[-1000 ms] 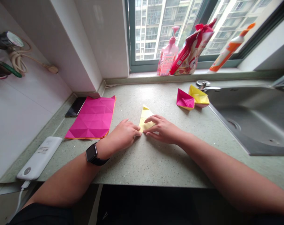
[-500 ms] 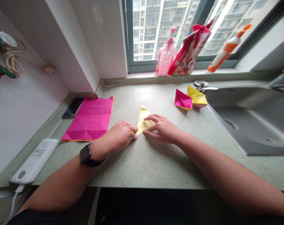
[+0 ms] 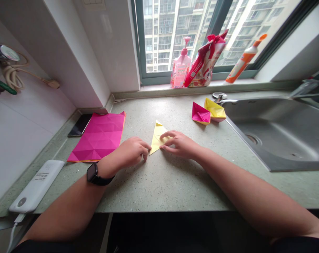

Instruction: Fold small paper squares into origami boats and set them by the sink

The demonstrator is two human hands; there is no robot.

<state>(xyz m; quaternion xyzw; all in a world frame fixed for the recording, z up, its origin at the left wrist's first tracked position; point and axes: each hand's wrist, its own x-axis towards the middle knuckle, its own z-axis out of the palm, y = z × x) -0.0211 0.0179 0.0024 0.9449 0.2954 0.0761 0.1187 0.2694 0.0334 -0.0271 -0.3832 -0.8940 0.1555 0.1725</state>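
The right hand's (image 3: 180,144) fingers (image 3: 167,135) lie spread on a yellow paper triangle (image 3: 157,140) on the bench (image 3: 159,186); the left hand's (image 3: 130,153) curled fingers (image 3: 146,151) sit at its near tip, not pinching.

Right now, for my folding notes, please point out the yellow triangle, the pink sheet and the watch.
yellow triangle (image 3: 156,135), head view, point on the paper's upper middle
pink sheet (image 3: 97,137), head view, point on its creased middle
watch (image 3: 92,173), head view, point on its dark face
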